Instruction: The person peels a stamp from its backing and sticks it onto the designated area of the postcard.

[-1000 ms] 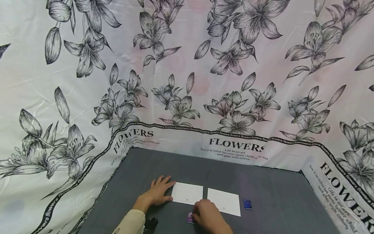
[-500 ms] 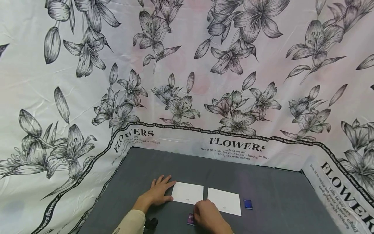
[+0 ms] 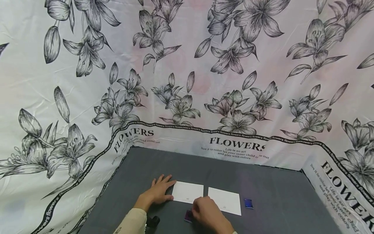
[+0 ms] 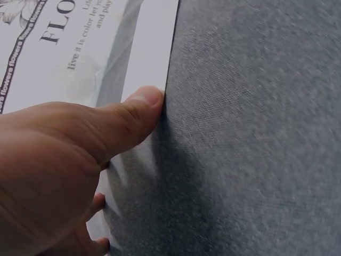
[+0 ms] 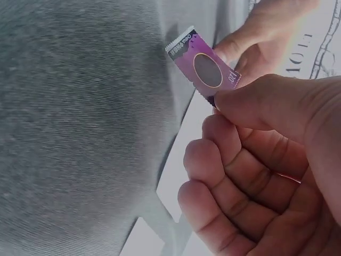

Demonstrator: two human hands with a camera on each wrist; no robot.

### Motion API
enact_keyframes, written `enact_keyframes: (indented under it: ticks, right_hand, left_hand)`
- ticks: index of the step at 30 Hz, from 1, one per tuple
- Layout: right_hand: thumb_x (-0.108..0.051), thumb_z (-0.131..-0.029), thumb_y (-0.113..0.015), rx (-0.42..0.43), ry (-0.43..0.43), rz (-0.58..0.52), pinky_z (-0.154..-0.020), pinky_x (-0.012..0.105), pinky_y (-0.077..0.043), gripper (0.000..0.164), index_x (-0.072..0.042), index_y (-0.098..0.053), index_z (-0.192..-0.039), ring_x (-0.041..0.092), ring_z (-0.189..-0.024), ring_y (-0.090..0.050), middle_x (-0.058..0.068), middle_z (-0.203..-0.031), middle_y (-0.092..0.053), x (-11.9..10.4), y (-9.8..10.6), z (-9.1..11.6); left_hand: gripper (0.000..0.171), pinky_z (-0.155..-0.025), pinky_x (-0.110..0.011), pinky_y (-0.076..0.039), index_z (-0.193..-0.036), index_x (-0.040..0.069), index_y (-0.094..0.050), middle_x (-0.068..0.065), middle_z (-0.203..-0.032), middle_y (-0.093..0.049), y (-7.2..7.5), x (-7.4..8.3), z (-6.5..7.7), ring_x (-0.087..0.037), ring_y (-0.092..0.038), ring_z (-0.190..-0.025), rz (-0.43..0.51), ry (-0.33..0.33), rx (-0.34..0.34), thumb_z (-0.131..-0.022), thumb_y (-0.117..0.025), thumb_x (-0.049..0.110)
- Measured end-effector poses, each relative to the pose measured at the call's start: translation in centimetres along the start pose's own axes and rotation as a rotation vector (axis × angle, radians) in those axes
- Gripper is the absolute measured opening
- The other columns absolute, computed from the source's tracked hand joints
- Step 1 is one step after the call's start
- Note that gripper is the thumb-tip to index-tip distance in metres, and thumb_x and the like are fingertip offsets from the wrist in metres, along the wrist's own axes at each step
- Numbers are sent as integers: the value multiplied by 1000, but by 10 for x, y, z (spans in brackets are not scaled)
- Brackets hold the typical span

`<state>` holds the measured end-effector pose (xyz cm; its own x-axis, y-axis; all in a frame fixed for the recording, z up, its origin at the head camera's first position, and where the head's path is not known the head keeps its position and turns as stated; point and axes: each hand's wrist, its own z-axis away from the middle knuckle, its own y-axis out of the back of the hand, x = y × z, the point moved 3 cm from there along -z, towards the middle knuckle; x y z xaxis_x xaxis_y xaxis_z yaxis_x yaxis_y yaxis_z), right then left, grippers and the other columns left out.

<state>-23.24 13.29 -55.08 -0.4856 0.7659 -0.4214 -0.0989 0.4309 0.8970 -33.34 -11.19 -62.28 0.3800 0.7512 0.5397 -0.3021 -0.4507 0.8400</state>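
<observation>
Right grip (image 5: 261, 170) pinches a packet (image 5: 203, 65) whose oval (image 5: 208, 71) only its wrist view shows.

From farther back, the head view faces forward and down over the flat dark-grey table with a woven surface (image 3: 277, 195); left wrist looks closely at the bare left hand (image 4: 64, 160); right wrist, as closely at the bare right hand (image 5: 261, 165); all three share the left hand.
</observation>
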Motion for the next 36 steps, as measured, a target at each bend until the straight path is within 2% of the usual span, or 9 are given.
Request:
enact_keyframes:
  ticks: [4, 9, 15, 23, 27, 34, 36]
  right_hand:
    - [-11, -90, -83, 4, -2, 14, -58, 22, -45, 17, -18, -74, -77, -3, -60, -47, -14, -67, -62, -6, 6, -2]
    - [-10, -90, -82, 30, 21, 25, -58, 21, -46, 16, -17, -75, -78, -4, -60, -47, -14, -67, -62, -6, 8, -5]
    - [-11, -90, -83, 42, 22, 34, -58, 21, -47, 15, -17, -76, -78, -4, -60, -47, -14, -67, -63, -9, 14, -7]
    - [-10, -90, -84, 57, 13, 49, -58, 21, -46, 17, -17, -75, -77, -4, -60, -47, -14, -66, -63, -12, 22, -9]
    - [-9, -89, -83, 83, 28, 61, -57, 21, -44, 17, -18, -75, -77, -4, -60, -45, -14, -65, -61, -14, 26, -10]
    - [-5, -87, -82, 116, 64, 57, -56, 20, -43, 19, -17, -73, -75, -4, -59, -45, -13, -65, -62, -18, 33, -10]
    - [-5, -88, -82, 112, 61, 54, -56, 20, -43, 19, -16, -74, -75, -4, -59, -45, -13, -65, -62, -18, 34, -10]
  left_hand:
    - [76, -120, -87, -14, -163, 23, -52, -20, -176, -36, 2, 4, 1, -57, -22, -162, -15, 3, 5, -96, -84, 38]
    - [76, -120, -86, -16, -164, 28, -51, -17, -177, -36, -3, -4, -4, -55, -24, -163, -55, 13, 7, -97, -82, 45]
    - [74, -121, -85, -18, -162, 23, -55, -17, -175, -40, -5, -7, -6, -53, -27, -163, -63, 27, 22, -96, -84, 39]
    - [72, -121, -84, -18, -162, 20, -54, -21, -173, -41, 10, 6, 3, -58, -27, -160, -5, 0, 24, -98, -82, 42]
    - [71, -120, -83, -23, -160, 16, -55, -25, -170, -43, 19, 13, 9, -61, -30, -156, -3, -6, 27, -99, -81, 41]
    - [68, -117, -78, -36, -158, 14, -56, -26, -163, -51, 25, 14, 13, -61, -41, -151, -22, -31, 34, -103, -72, 50]
    - [67, -119, -76, -35, -157, 10, -56, -27, -162, -51, 32, 23, 17, -59, -41, -152, 1, -17, 14, -103, -73, 47]
